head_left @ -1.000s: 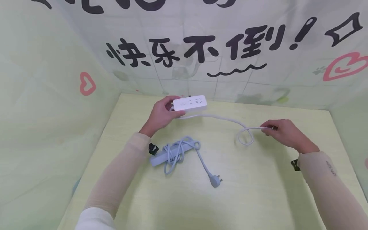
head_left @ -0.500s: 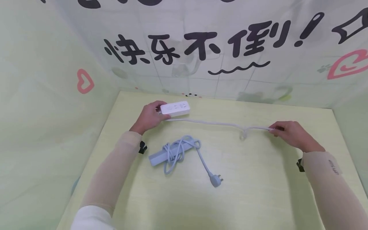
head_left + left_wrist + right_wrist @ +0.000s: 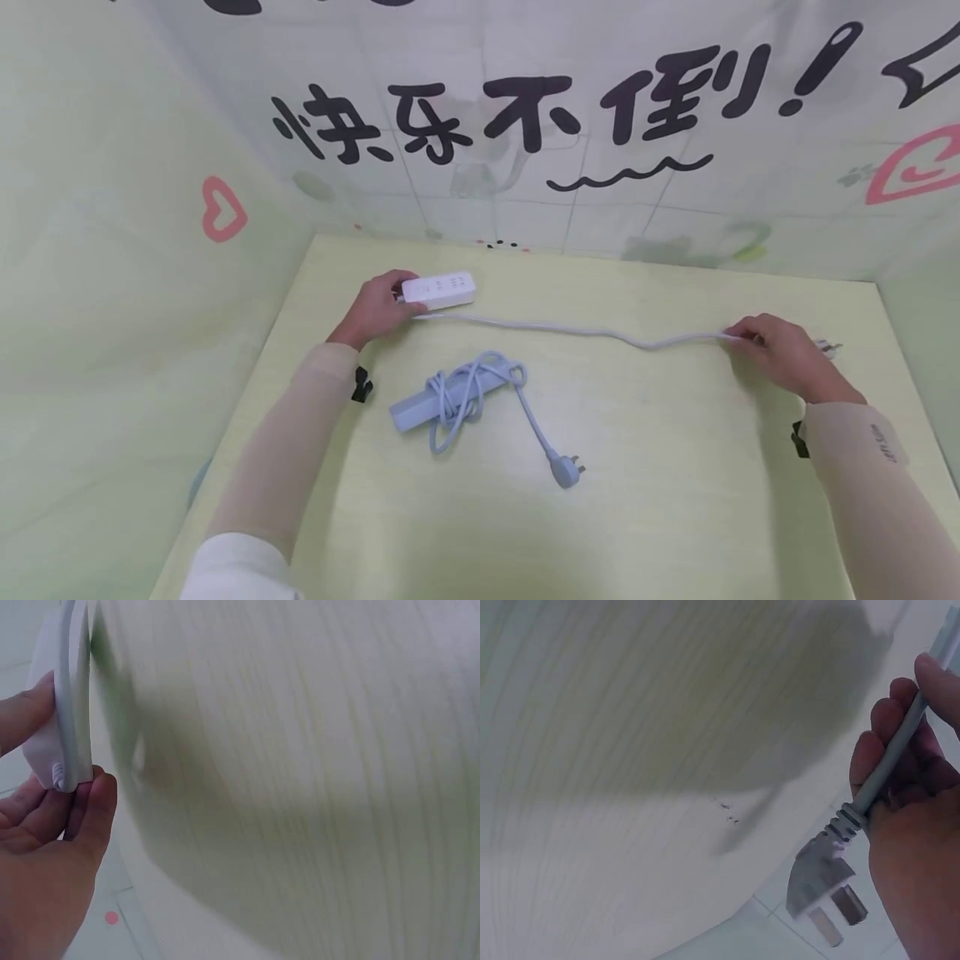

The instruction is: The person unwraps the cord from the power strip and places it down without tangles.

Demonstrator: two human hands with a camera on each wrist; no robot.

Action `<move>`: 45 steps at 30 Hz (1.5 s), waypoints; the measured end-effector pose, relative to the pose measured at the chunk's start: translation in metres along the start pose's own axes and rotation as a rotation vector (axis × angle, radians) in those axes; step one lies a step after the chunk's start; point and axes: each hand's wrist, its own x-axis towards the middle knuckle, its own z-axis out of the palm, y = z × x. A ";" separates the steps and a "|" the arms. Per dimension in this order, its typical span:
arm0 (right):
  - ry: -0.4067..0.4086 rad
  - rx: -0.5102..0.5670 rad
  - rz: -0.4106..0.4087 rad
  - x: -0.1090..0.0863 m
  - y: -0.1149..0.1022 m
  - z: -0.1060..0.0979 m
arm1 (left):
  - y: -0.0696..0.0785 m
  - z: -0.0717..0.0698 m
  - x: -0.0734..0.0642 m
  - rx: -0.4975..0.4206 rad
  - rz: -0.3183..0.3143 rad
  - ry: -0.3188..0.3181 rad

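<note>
My left hand [image 3: 377, 308] grips one end of a white power strip [image 3: 441, 290] near the back left of the table. In the left wrist view the thumb presses the side of the strip [image 3: 46, 742], and its cord [image 3: 66, 697] runs along it. From there the white cord [image 3: 540, 327] stretches across to my right hand [image 3: 776, 350], which pinches it close to the plug. The right wrist view shows the plug [image 3: 821, 877] with its flat prongs hanging beyond the curled fingers.
A blue-grey power strip [image 3: 420, 408] lies on the table [image 3: 675, 500] nearer the front, with its cord wound around it. Its plug [image 3: 565, 470] points to the right. Printed cloth walls [image 3: 525, 183] stand behind and at both sides.
Both hands have moved apart, the left one leftward with the white strip and the right one rightward. The loop in the white cord has come out, and the cord is straighter.
</note>
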 end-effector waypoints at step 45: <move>-0.003 -0.049 -0.165 0.000 -0.112 0.003 | -0.014 0.008 -0.154 -0.049 0.138 -0.045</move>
